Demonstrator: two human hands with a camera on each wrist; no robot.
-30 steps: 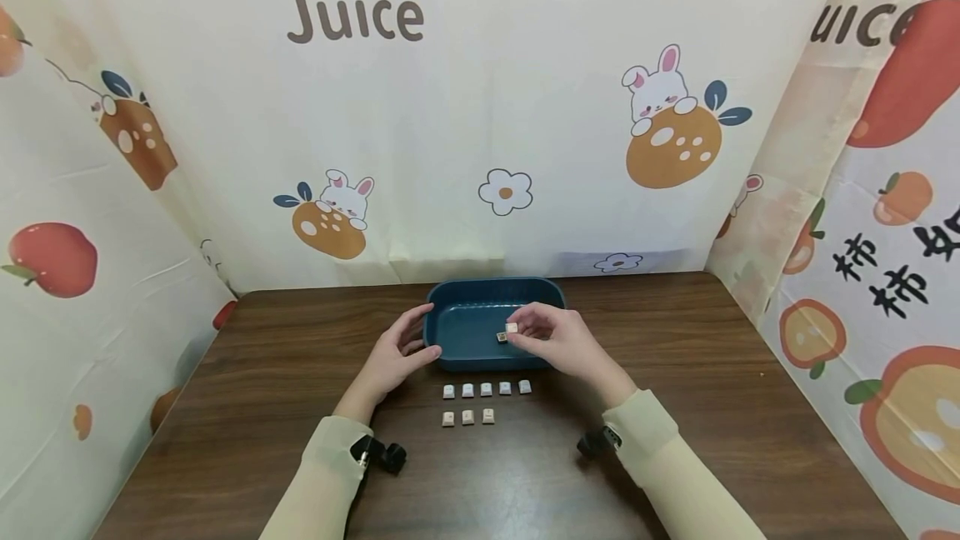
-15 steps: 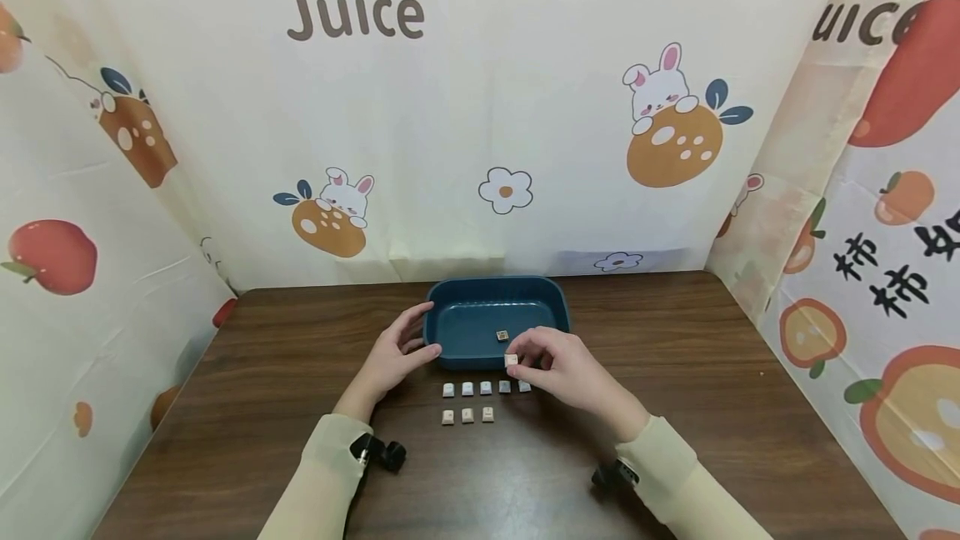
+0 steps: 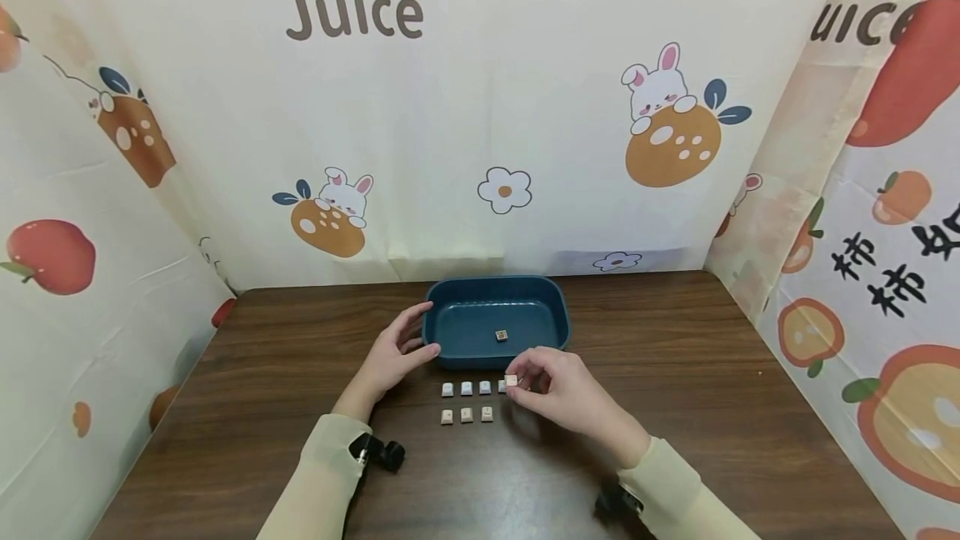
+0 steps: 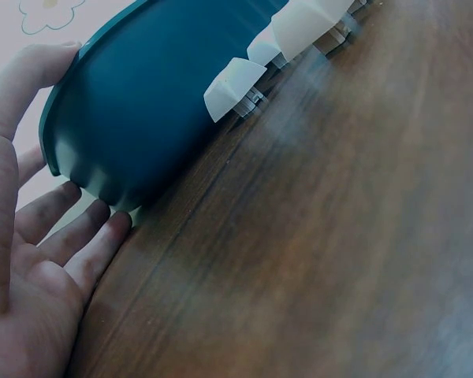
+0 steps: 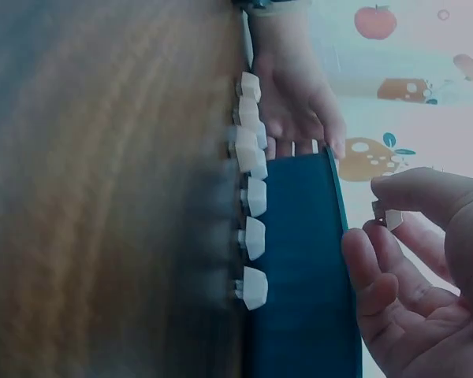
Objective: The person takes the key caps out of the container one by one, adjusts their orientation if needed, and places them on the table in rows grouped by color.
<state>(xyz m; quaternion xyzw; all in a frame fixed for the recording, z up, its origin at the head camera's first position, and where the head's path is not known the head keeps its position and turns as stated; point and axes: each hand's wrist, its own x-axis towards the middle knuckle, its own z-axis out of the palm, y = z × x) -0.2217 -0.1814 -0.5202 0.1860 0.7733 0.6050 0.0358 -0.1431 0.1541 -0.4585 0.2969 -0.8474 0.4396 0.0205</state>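
Observation:
My left hand (image 3: 392,354) rests against the left end of a dark blue tray (image 3: 471,362). In the left wrist view its thumb touches the rim and the other fingertips meet the outer wall, fairly straight. My right hand (image 3: 558,388) pinches a white keycap (image 3: 512,380) between thumb and fingers, just in front of the tray. The right wrist view shows this held keycap (image 5: 392,220) with a small part beneath it. Two rows of white keycaps (image 3: 467,415) stand on the table; the right end of the back row is hidden by my right hand.
Inside the tray lies one small square piece (image 3: 502,336) with a dark middle. The brown wooden table (image 3: 300,340) carries everything. Behind it and at both sides hangs a printed cloth (image 3: 450,107).
My right hand has moved from above the tray towards me with the pinched keycap, over the tray's near edge to the back row's right end. The left hand has stayed put.

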